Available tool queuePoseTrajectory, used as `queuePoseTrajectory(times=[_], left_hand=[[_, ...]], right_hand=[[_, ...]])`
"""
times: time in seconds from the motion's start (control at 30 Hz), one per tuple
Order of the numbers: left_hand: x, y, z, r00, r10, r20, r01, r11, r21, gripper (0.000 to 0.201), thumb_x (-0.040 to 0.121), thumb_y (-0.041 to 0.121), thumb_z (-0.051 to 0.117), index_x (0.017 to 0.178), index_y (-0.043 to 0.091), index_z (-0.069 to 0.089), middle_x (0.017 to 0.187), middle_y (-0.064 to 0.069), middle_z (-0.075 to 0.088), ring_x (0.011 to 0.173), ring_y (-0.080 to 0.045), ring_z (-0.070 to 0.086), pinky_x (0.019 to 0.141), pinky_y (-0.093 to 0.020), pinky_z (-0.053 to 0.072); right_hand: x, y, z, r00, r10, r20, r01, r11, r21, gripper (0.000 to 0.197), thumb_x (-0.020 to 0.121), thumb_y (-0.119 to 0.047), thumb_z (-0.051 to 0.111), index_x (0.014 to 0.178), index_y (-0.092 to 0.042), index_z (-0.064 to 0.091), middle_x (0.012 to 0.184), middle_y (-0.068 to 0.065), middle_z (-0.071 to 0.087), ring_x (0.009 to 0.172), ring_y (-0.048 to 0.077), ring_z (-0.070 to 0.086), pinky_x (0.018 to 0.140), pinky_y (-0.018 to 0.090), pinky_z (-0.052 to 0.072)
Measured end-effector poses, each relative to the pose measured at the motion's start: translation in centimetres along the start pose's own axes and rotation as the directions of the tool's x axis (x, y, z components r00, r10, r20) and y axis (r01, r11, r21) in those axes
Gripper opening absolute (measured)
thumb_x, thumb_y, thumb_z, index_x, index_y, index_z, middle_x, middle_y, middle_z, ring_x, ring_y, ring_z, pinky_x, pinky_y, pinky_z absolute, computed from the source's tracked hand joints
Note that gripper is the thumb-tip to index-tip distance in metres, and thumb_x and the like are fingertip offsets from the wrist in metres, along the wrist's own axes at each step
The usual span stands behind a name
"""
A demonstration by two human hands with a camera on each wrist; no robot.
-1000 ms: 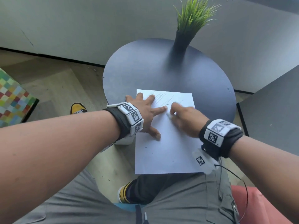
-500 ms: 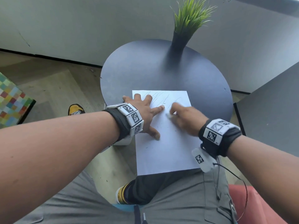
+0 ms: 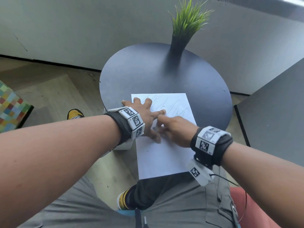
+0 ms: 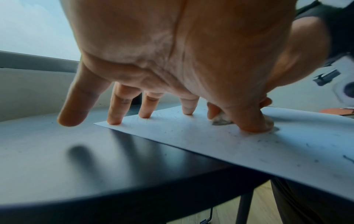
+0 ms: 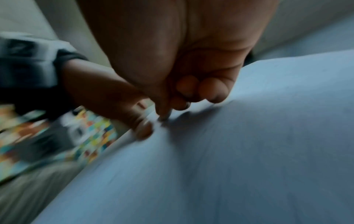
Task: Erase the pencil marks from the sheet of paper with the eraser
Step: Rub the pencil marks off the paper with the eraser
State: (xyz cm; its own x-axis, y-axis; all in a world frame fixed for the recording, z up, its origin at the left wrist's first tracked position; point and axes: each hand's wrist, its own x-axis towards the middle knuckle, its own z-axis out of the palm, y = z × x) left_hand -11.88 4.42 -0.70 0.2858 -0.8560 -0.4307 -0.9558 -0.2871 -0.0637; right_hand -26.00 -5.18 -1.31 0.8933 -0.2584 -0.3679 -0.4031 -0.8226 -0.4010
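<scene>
A white sheet of paper (image 3: 164, 155) lies on the round dark table (image 3: 148, 76), its near end hanging over the edge. Grey pencil strokes (image 3: 171, 104) cover its far part. My left hand (image 3: 144, 117) lies flat with spread fingers (image 4: 116, 109) pressing the sheet's left side. My right hand (image 3: 172, 129) is curled, blurred by motion, pinching a small whitish eraser (image 4: 222, 119) down on the paper just beside the left thumb (image 4: 249, 121). In the right wrist view the right hand's fingertips (image 5: 164, 112) press into the paper (image 5: 229, 151); the eraser is hidden there.
A dark vase with green grass (image 3: 182, 33) stands at the table's far side. Grey wall panels rise behind, a dark panel (image 3: 276, 116) at right. A colourful checked cushion (image 3: 9, 106) lies on the wooden floor at left. My knees sit under the paper's near end.
My right hand has slid left and nearer along the sheet, now close against the left thumb and blurred. The left hand keeps pressing the paper in place.
</scene>
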Motion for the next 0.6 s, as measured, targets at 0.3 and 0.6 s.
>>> queuePoseTrajectory(times=[0.3,0.6], left_hand=[[0.7,-0.2,0.8,0.998,0.038,-0.04,-0.036,0.999,0.038,0.115,0.058,0.101,0.041,0.154,0.049,0.002,0.156,-0.019,0.018,0.144,-0.045,0.013,0.109,-0.068,0.021],[1.1,-0.1,0.5,0.995,0.1,0.0,-0.1,0.995,-0.004,0.12,0.06,0.095,0.053,0.156,0.039,0.009,0.166,-0.002,0.0,0.138,-0.049,0.022,0.099,-0.055,0.047]], right_hand=[[-1.7,0.0,0.2,0.999,-0.016,0.038,0.018,0.999,-0.051,0.016,0.098,-0.033,0.048,0.107,-0.02,0.051,0.097,0.006,0.066,0.086,0.031,0.058,0.071,0.037,0.046],[-2.2,0.1,0.3,0.999,0.05,0.021,-0.049,0.998,-0.032,0.02,0.098,-0.038,0.045,0.105,-0.019,0.049,0.094,0.009,0.065,0.081,0.029,0.054,0.07,0.037,0.046]])
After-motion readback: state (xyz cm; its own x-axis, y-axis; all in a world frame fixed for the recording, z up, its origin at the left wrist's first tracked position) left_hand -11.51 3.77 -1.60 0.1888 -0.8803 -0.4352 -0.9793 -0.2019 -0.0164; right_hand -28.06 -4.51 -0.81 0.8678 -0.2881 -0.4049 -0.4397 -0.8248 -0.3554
